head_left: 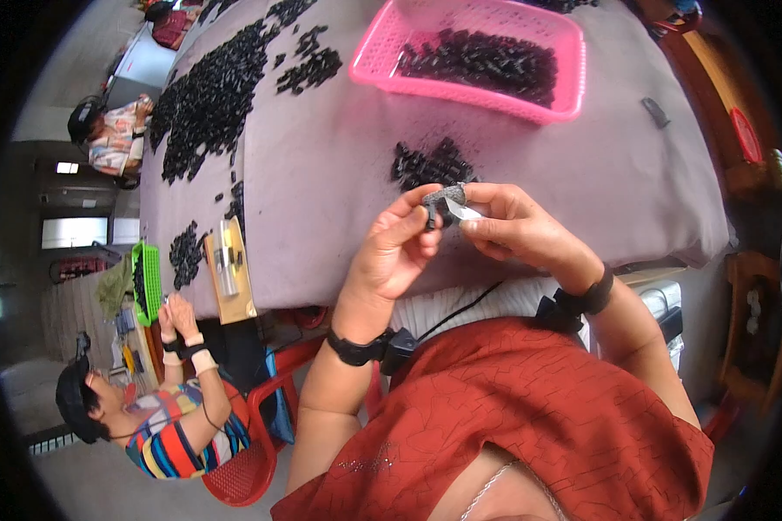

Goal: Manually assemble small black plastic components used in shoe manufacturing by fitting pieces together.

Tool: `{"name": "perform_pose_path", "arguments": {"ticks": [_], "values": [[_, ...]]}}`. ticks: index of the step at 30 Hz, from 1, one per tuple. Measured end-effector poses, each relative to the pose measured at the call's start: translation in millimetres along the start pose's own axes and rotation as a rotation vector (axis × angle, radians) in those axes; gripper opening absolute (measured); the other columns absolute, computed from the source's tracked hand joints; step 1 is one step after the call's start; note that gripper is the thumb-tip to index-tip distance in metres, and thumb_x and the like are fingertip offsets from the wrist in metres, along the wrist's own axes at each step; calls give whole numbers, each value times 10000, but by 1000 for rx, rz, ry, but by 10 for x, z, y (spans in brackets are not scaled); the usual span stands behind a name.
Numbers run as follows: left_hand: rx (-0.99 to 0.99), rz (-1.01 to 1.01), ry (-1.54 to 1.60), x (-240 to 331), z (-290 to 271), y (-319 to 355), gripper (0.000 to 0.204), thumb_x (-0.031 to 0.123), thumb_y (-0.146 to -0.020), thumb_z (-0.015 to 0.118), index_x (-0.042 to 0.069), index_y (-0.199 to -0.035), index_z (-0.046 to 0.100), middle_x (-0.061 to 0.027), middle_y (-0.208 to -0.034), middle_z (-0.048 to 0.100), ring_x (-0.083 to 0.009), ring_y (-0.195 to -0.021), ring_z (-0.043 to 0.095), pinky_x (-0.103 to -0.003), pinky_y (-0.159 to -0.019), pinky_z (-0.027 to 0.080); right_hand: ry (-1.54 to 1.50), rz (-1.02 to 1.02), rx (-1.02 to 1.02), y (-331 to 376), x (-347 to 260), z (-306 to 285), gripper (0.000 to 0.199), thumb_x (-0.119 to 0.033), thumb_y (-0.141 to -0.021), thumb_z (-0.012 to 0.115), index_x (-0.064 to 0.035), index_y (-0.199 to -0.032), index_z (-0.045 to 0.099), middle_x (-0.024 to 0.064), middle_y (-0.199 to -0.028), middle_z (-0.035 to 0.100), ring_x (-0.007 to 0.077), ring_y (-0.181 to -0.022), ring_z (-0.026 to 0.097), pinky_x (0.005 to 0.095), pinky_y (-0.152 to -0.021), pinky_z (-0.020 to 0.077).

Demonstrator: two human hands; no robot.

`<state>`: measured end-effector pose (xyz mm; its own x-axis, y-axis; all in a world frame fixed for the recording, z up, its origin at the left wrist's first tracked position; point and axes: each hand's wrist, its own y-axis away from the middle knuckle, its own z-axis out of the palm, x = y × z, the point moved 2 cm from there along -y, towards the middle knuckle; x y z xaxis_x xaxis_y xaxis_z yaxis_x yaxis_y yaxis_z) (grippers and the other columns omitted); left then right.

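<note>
My left hand (393,247) is closed in a pinch around a small black piece (432,217), held up over the near part of the table. Against it, my right hand (521,227) grips a pale, pointed blade-like piece (460,210) between thumb and fingers. A grey, rough-textured thing (444,194) lies between the fingertips of both hands; its kind I cannot make out. Just beyond my hands is a small heap of black pieces (434,163), partly hidden by my fingers.
A pink basket (382,74) of black pieces stands beyond the heap. More black pieces (208,104) spread across the cloth-covered table (321,200) at left. A yellow tray (235,304) and green basket (152,286) are near a seated person (182,408). A dark grey object (656,113) lies at right.
</note>
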<state>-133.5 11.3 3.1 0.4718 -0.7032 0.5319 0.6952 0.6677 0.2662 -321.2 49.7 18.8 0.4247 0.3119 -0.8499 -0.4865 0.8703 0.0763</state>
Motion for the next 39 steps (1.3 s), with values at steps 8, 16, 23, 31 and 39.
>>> {"name": "perform_pose_path", "arguments": {"ticks": [8, 16, 23, 31, 39], "values": [[47, 253, -272, 741, 477, -748, 299, 76, -912, 612, -5, -1194, 554, -76, -940, 632, -196, -872, 669, -258, -700, 569, 110, -106, 363, 27, 58, -205, 378, -115, -893, 604, -29, -1257, 547, -56, -740, 523, 22, -541, 423, 167, -467, 312], [94, 243, -529, 817, 570, -995, 351, 132, -942, 577, -18, -1252, 514, -165, -1160, 606, -260, -1037, 637, -267, -776, 558, 37, -188, 374, 36, 6, -251, 197, -153, -926, 602, -58, -1096, 576, -74, -704, 470, 14, -528, 409, 177, -454, 304], [230, 294, -825, 402, -71, -157, 292, 138, -925, 610, 15, -1189, 594, -80, -1027, 675, -95, -796, 627, -196, -658, 501, 145, -176, 342, -3, 11, -215, 169, -236, -974, 527, -70, -988, 555, -44, -700, 480, 29, -586, 436, 190, -505, 346], [271, 434, -1270, -31, -116, 53, 157, 65, -893, 625, 22, -1033, 680, 3, -825, 602, -74, -709, 545, -213, -633, 435, 235, -155, 331, -18, 106, -123, 160, -230, -985, 507, -78, -962, 552, -47, -736, 487, 26, -617, 433, 184, -536, 349], [182, 567, -1747, -56, 16, -40, 158, 4, -791, 657, 14, -949, 649, -152, -866, 591, -301, -747, 611, -357, -676, 488, 348, -136, 340, 1, 97, -33, 184, -203, -959, 553, -55, -1062, 584, -61, -758, 492, 14, -647, 432, 176, -560, 360]]}}
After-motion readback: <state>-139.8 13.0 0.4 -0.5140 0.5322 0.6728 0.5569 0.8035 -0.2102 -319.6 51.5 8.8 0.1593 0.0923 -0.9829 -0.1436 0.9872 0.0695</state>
